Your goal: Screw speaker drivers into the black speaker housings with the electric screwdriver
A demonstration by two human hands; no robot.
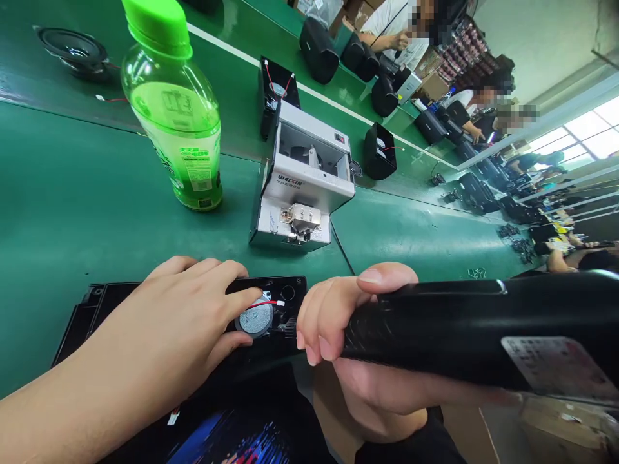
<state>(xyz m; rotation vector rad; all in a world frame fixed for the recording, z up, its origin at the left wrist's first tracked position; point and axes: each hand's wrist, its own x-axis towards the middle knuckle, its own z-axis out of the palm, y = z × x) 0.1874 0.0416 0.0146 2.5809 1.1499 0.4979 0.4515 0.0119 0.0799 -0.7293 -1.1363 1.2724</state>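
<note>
My left hand (178, 322) lies flat on a black speaker housing (283, 291) at the table's near edge, fingers spread beside a small round silver driver (256, 319) with a red wire. My right hand (348, 322) is wrapped round a thick black electric screwdriver (474, 328). Its tip points at the housing next to the driver. The tip itself is hidden behind my fingers.
A grey-white screw feeder box (304, 187) stands just beyond the housing. A green drink bottle (176, 103) is at its left. Black speaker cabinets (380, 151) and a loose speaker cone (77, 51) sit on the green conveyor (72, 193). Other people work farther down the line.
</note>
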